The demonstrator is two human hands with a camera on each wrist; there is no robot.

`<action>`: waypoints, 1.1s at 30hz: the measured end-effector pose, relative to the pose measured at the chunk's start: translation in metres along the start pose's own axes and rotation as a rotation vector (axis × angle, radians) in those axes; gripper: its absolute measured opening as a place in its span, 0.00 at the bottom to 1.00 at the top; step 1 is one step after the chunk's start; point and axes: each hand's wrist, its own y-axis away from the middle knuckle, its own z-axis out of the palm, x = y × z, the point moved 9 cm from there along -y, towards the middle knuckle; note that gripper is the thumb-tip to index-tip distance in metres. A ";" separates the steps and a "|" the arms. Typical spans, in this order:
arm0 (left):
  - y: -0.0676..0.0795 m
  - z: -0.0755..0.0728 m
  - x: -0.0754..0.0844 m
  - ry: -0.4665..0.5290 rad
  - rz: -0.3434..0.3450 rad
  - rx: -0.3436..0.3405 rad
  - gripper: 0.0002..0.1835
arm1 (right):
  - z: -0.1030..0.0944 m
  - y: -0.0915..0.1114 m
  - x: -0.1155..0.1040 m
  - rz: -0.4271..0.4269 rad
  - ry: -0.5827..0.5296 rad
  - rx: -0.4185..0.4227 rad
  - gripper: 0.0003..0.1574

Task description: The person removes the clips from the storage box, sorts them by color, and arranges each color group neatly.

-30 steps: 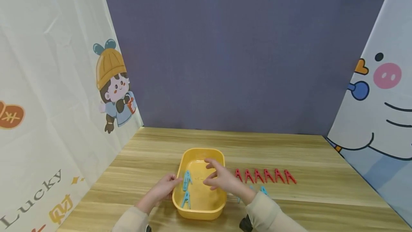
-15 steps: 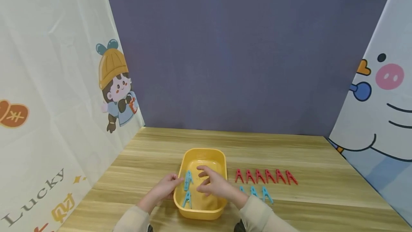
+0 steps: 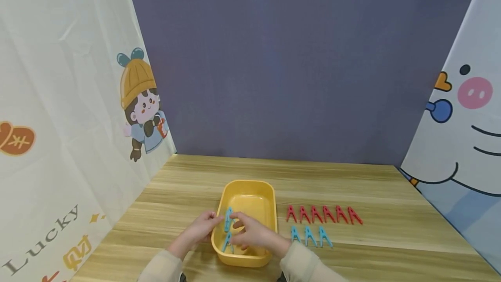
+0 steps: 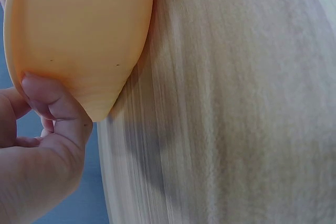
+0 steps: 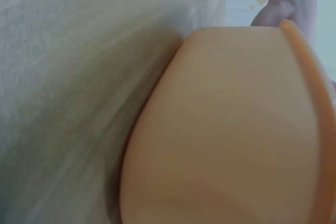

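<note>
On the table stands a yellow plastic tub, whose left rim my left hand pinches between thumb and fingers. The left wrist view also shows that thumb over the rim. Inside the tub, along its left side, lie two blue clothespins, an upper clothespin and a lower clothespin. My right hand reaches down into the tub with fingers spread apart, its fingertips right at these clothespins and partly covering them. In the right wrist view the tub's outer wall fills the middle, and the right hand is hidden.
Right of the tub, a row of several red clothespins lies on the wooden table. In front of it is a row of three blue clothespins. A dark cloth backdrop rises behind the table, with printed sheets at both sides.
My right hand has moved left and down inside the tub to the two blue clothespins, uncovering the blue row on the table. The left hand stays on the rim.
</note>
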 end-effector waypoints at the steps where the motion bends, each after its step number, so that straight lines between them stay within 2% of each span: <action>1: 0.000 0.000 0.000 0.000 -0.001 0.002 0.13 | 0.001 0.000 0.002 0.010 -0.008 -0.002 0.36; 8: 0.001 0.000 0.000 0.007 -0.006 0.008 0.13 | 0.008 -0.002 0.010 0.054 -0.071 -0.025 0.34; 19: 0.000 0.000 -0.002 0.010 0.003 -0.012 0.13 | 0.012 -0.004 0.015 0.067 -0.044 -0.044 0.33; 27: 0.000 0.000 -0.001 0.023 0.002 -0.001 0.13 | 0.021 -0.002 0.016 0.077 -0.087 -0.149 0.29; 33: 0.000 -0.001 -0.001 0.012 -0.005 0.004 0.13 | 0.023 -0.002 0.016 0.074 -0.106 -0.187 0.29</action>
